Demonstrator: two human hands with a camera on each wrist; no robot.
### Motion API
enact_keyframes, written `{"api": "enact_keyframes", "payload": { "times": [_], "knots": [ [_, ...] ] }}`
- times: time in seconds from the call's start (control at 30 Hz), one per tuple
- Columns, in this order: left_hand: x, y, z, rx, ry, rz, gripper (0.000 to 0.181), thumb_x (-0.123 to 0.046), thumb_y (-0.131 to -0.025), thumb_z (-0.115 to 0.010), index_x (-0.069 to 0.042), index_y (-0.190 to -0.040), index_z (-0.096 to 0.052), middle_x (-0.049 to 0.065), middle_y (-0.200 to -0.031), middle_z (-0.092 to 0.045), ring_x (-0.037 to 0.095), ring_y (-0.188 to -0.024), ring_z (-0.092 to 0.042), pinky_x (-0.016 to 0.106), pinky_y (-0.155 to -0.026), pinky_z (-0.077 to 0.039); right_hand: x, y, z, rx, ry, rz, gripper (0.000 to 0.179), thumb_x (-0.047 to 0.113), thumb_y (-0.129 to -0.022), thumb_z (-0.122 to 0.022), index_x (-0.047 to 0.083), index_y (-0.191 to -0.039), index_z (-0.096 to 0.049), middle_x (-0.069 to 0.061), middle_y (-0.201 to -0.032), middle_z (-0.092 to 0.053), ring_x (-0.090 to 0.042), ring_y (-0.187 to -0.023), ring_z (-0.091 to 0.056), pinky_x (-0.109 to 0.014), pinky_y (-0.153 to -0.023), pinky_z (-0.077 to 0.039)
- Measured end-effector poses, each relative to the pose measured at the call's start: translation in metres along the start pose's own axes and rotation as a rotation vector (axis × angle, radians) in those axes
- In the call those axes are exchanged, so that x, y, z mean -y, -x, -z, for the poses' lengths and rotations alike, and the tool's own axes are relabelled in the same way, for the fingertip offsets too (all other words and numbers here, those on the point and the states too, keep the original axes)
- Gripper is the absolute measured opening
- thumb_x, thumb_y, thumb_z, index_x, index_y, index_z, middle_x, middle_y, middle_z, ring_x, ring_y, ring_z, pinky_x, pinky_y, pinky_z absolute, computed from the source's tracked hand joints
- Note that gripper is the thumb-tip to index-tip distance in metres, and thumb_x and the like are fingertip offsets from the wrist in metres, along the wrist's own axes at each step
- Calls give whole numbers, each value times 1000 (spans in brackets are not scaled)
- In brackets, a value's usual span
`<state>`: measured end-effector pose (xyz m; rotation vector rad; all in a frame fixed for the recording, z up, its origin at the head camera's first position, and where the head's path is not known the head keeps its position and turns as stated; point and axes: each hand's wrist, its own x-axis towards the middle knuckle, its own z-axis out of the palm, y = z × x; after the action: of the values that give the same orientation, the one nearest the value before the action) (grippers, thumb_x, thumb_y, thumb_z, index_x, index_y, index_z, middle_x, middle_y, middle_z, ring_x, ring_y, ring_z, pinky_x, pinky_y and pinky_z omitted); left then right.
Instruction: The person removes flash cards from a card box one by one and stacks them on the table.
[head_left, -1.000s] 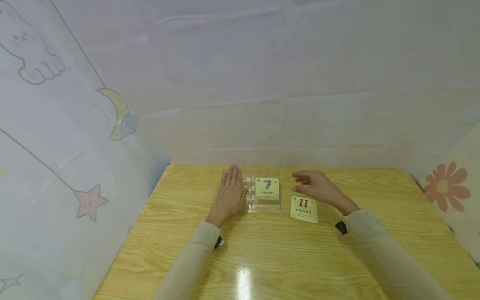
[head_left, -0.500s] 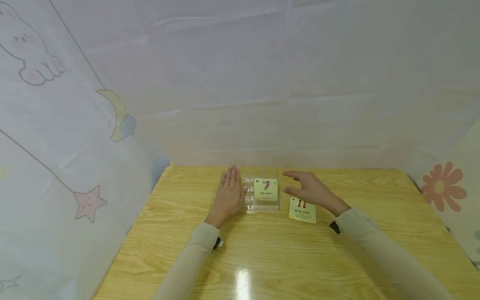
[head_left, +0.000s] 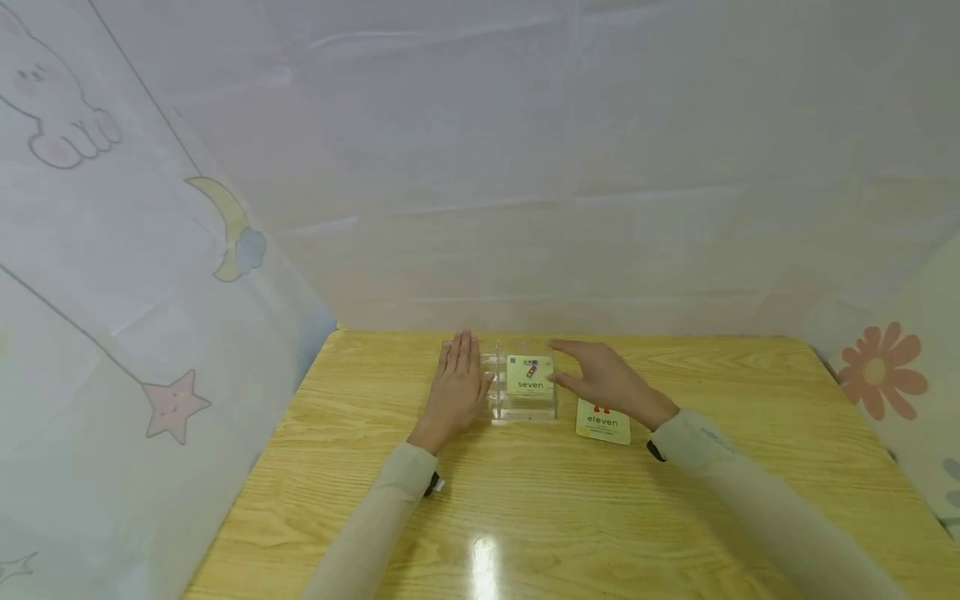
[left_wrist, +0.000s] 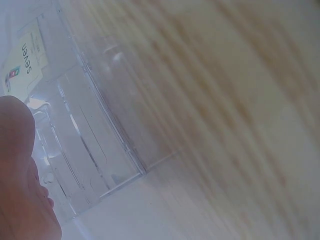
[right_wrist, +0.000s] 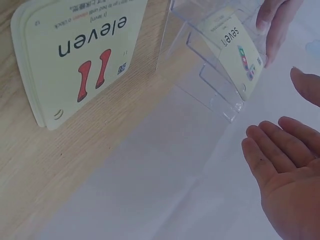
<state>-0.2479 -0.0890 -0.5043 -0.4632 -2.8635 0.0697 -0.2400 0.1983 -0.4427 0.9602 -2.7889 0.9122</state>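
Note:
A clear plastic card rack (head_left: pixel 528 410) with stepped tiers stands near the table's back edge. Leaning in its right half is a yellow "seven" card (head_left: pixel 530 375). My left hand (head_left: pixel 456 387) lies with straight fingers over the rack's left part, thumb towards the card. At the rack's right side is my right hand (head_left: pixel 611 382), fingers extended and thumb spread apart. Nothing is in its palm in the right wrist view. Just below that hand, a stack of cards (right_wrist: pixel 90 60) lies on the table with "eleven" on top, its upper part hidden by the hand in the head view.
The wooden table (head_left: pixel 480 492) runs back to a pale hanging sheet (head_left: pixel 525 208), which also rises at the left. Pictures of a star (head_left: pixel 176 406) and a moon (head_left: pixel 225 225) decorate it. A printed flower (head_left: pixel 883 371) shows at the right.
My right hand has moved left, from above the eleven stack to the right edge of the rack, thumb and fingers still apart. The left hand and the seven card have stayed put.

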Motion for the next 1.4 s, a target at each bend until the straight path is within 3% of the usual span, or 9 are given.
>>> {"api": "enact_keyframes", "payload": {
  "times": [0.07, 0.13, 0.2, 0.3, 0.67, 1.07, 1.4],
  "knots": [
    [1, -1, 0, -9, -10, -3, 72, -42, -107, -28, 2, -157, 0, 19, -166, 4, 30, -155, 6, 47, -128, -4, 0, -3, -3, -18, 48, 37, 60, 34, -94, -66, 18, -148, -44, -1, -85, -75, -5, -27, -39, -31, -83, -55],
    [1, -1, 0, -14, -17, -6, 71, -42, -107, -27, 2, -157, -1, 20, -166, 2, 30, -156, 6, 47, -128, -4, -1, -5, -6, -40, 91, 70, 59, 33, -94, -67, 15, -147, -46, -7, -117, -72, -9, -45, -60, -36, -92, -56],
    [2, -1, -1, -22, -19, -11, 72, -42, -107, -27, 2, -157, -2, 20, -166, 2, 30, -156, 5, 47, -128, -4, -3, -8, -9, -51, 124, 93, 59, 33, -94, -67, 11, -145, -48, -9, -144, -57, -17, -79, -74, -41, -98, -54],
    [2, -1, -1, -19, -17, -10, 72, -42, -107, -29, 2, -157, -2, 18, -166, 6, 30, -156, 5, 46, -128, -3, -3, -11, -13, -56, 166, 116, 59, 33, -94, -67, 9, -145, -49, -10, -147, -54, -28, -125, -61, -45, -104, -51],
    [0, -1, 0, 6, 0, 12, 72, -41, -107, -30, 1, -157, -1, 16, -166, 10, 28, -156, 7, 45, -128, -1, -3, -16, -26, -44, 216, 177, 57, 28, -93, -68, 6, -142, -50, -12, -146, -54, -29, -133, -54, -42, -105, -51],
    [1, -1, -2, 9, -8, 16, 72, -42, -107, -29, 1, -157, 0, 16, -166, 9, 30, -156, 4, 45, -128, -2, -4, -16, -40, -99, 412, 328, 63, 21, -94, -67, 4, -149, -41, -16, -152, -46, -32, -135, -52, -41, -104, -52],
    [0, -1, -2, 7, -9, 15, 72, -42, -107, -29, 1, -157, -2, 15, -165, 12, 28, -156, 8, 45, -128, -1, -4, -18, -46, -130, 558, 400, 57, 18, -93, -68, 0, -143, -49, -20, -146, -52, -33, -134, -53, -44, -108, -48]
  ]
}}
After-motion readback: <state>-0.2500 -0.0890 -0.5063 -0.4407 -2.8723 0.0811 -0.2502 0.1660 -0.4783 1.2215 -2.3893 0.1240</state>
